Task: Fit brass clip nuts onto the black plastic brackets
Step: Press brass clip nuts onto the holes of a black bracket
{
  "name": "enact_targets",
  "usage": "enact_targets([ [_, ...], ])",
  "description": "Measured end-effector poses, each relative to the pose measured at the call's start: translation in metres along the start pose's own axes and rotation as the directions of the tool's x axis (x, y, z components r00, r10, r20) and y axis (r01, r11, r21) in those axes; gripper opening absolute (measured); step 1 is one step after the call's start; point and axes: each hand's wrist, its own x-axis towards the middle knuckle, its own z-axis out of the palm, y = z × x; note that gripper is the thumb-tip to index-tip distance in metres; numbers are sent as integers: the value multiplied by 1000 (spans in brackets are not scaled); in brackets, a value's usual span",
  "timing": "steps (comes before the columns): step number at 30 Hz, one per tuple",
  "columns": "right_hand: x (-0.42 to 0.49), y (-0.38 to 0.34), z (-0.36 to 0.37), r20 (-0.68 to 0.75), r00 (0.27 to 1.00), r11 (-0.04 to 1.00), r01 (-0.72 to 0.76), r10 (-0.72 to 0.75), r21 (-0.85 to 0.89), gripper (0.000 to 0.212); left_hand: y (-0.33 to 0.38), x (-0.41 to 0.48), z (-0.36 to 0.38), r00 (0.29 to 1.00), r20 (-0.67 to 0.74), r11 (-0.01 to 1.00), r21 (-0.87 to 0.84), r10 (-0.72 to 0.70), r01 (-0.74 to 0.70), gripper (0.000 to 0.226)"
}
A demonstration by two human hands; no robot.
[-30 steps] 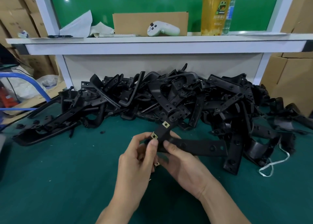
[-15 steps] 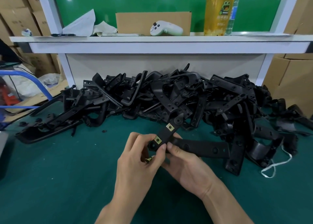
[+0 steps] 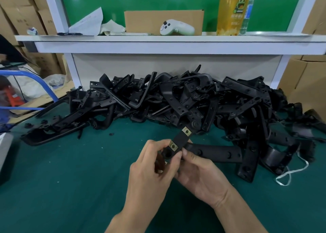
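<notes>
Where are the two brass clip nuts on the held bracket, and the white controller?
near clip nut [image 3: 173,146]: head view, centre of its brass face.
far clip nut [image 3: 187,131]: head view, centre of its brass face, further up the bracket [image 3: 180,138].
white controller [image 3: 178,29]: head view, middle of its body.

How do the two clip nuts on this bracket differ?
The near clip nut sits beside the thumb of the left hand; the far clip nut is untouched. The near one is midway along the black bracket; the far one near its tip. Both are square brass with a centre hole.
</notes>
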Motion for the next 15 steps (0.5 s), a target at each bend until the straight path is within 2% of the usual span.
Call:
enact_targets([
  [4,1,0,1,-17,1000,1000,7,-7,-6,79,-3,-1,1,1000,10,1000,-3,-22,22,24],
  [10,3,2,-1,-22,996,986,77,-81,-151,39,-15,-1,1,988,87,992,20,-127,126,29],
  [15,4,3,-5,-39,993,972,100,-111,-211,35,-16,-3,2,985,104,990,42,-137,133,28],
])
